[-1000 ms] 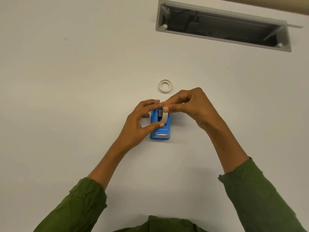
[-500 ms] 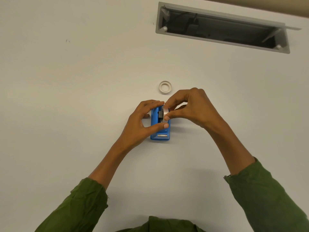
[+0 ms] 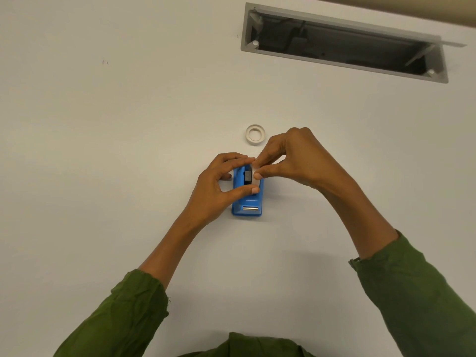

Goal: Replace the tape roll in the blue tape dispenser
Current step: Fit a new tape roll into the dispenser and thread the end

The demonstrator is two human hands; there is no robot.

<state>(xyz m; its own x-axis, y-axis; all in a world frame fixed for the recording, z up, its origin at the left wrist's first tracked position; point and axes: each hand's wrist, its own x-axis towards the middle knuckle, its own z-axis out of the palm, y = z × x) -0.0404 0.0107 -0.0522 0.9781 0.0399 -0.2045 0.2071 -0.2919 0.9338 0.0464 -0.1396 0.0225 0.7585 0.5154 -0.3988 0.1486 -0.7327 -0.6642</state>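
Note:
The blue tape dispenser stands on the white table, its metal cutter at the near end. My left hand grips the dispenser, thumb across its top and fingers at its far end. My right hand pinches a white tape roll between thumb and fingers, held upright in the dispenser's right side beside a black hub. A second white ring, an empty-looking tape core, lies flat on the table just beyond my hands.
A long grey cable slot with its flap open is set in the table at the far right. My green sleeves reach in from the near edge.
My right hand has pushed the tape roll lower into the dispenser and shifted slightly. My left hand keeps its hold on the dispenser, which has not moved.

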